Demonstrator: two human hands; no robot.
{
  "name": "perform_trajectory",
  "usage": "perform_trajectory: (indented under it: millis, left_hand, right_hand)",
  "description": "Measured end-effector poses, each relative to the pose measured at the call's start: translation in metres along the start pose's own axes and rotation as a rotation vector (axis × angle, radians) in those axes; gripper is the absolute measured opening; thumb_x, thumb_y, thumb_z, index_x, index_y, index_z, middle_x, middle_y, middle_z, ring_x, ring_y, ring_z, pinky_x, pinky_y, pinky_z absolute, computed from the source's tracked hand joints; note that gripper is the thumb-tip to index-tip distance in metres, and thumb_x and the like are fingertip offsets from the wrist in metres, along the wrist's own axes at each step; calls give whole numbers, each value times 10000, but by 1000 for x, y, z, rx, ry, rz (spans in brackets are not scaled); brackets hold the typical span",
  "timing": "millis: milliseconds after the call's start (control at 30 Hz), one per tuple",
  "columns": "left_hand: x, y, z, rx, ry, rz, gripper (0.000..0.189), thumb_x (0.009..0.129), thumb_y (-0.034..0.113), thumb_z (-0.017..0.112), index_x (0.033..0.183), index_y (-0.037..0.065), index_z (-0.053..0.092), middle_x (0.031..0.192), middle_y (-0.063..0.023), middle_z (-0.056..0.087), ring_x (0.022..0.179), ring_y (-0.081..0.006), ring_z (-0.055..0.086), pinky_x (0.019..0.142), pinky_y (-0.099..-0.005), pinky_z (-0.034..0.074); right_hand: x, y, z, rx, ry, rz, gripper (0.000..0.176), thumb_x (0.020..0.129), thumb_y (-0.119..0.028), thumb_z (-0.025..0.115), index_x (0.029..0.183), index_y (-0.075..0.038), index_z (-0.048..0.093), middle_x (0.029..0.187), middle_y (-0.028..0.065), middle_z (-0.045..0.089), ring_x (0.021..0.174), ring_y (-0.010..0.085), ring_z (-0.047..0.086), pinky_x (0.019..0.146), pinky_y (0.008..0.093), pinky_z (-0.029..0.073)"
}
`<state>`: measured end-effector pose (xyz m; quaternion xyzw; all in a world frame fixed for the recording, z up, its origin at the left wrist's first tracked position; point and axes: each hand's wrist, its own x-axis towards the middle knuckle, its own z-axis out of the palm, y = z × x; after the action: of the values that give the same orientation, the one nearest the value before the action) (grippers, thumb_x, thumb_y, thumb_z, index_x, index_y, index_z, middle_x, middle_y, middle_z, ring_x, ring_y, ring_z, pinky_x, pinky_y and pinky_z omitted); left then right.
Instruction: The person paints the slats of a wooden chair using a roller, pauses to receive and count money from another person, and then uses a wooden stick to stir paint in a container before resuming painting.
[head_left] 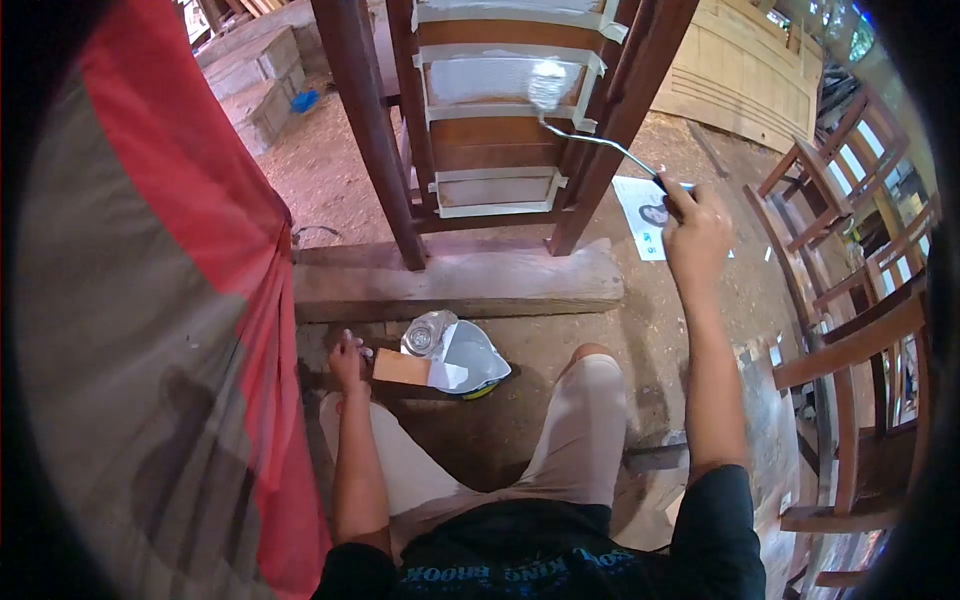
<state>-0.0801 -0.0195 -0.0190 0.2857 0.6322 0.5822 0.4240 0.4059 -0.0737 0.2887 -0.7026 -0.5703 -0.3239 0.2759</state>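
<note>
Red and grey-brown cloth (190,200) hangs at the far left, its folded edge running down close to the left hand (348,360). That hand's fingers are bent at the left end of a flat tan rectangular piece (402,367) with a white end; whether they are clamped on it, I cannot tell. The white end lies over a white container (488,347) of pale paint, where a clear plastic vessel (430,335) sits against the rim. Between the cloth and the pale trousers (585,430), the left hand has little sideways room. Behind the container, a thick wooden beam (470,287) runs crosswise, with the legs of a dark brown wooden frame (620,115) at it. A white paint roller (547,88) with a bent metal rod touches the frame's upper taped panel, near its right edge. The right hand (697,225) is closed around the roller's dark handle, the arm stretched forward, a printed white sheet (635,205) lying below. Farther right, sawdust-strewn ground (725,255) leaves that arm open room before the brown wooden chairs (850,180).
</note>
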Motion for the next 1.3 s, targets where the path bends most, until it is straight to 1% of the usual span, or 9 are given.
perform_trajectory:
  millis: [233, 367, 467, 767, 833, 867, 967, 1067, 1300]
  left_hand:
    - [1, -2, -2, -16, 8, -35, 396, 993, 379, 589, 842, 18, 646, 627, -42, 608, 498, -125, 552, 473, -286, 427]
    - [9, -10, -5, 46, -15, -44, 403, 994, 382, 584, 860, 10, 662, 642, -60, 636, 507, -128, 572, 480, -284, 435]
    - [4, -6, -1, 65, 17, -34, 401, 989, 392, 591, 825, 28, 638, 606, -26, 564, 502, -131, 536, 475, -291, 415]
    - [1, 1, -6, 123, 22, -33, 411, 977, 385, 600, 868, -3, 685, 643, -49, 616, 530, -134, 556, 506, -296, 432]
    - [10, -6, -8, 224, 44, 68, 368, 990, 347, 596, 874, 5, 671, 666, -58, 649, 525, -135, 581, 486, -298, 444]
    - [16, -13, -10, 275, 55, 118, 347, 996, 328, 594, 877, 9, 664, 678, -62, 666, 522, -136, 594, 477, -299, 451]
    - [23, -26, -11, -39, 0, -43, 340, 988, 327, 609, 888, 8, 672, 664, -51, 653, 514, -140, 586, 480, -303, 454]
    - [21, -25, -11, -66, -13, -57, 342, 976, 330, 628, 861, 11, 678, 642, -41, 637, 522, -143, 586, 484, -304, 455]
    - [16, -16, -6, 119, -15, -2, 375, 985, 366, 604, 811, 38, 652, 629, -43, 624, 508, -125, 557, 479, -291, 441]
  right_hand:
    - [-2, -11, 1, 11, 16, -47, 349, 778, -83, 693, 1094, -216, 755, 811, 84, 618, 799, 275, 604, 693, 422, 457]
    - [7, -33, 9, 85, 12, -92, 409, 759, -72, 689, 1132, -232, 744, 825, 84, 617, 804, 274, 606, 694, 421, 456]
    - [15, -55, 7, 113, 8, -113, 499, 716, -55, 688, 1171, -255, 731, 824, 82, 612, 800, 272, 605, 697, 425, 457]
    - [26, -82, 9, 129, 9, -170, 564, 679, -37, 689, 1191, -271, 722, 785, 73, 547, 795, 276, 588, 709, 422, 463]
    - [27, -83, 9, 126, 7, -174, 561, 683, -38, 688, 1192, -271, 721, 785, 74, 548, 796, 275, 591, 702, 419, 463]
    - [27, -83, 9, 124, 6, -176, 559, 685, -39, 688, 1192, -271, 721, 784, 74, 549, 796, 274, 592, 699, 418, 463]
    - [25, -75, 12, 141, -8, -139, 517, 703, -49, 692, 1172, -264, 732, 777, 78, 559, 786, 275, 597, 690, 423, 463]
    - [20, -58, 13, 135, 16, -109, 449, 730, -65, 696, 1135, -251, 747, 764, 85, 572, 768, 279, 600, 685, 429, 468]
    - [9, -9, 4, -16, -22, -30, 358, 773, -84, 710, 1100, -224, 757, 797, 94, 619, 782, 285, 616, 697, 427, 480]
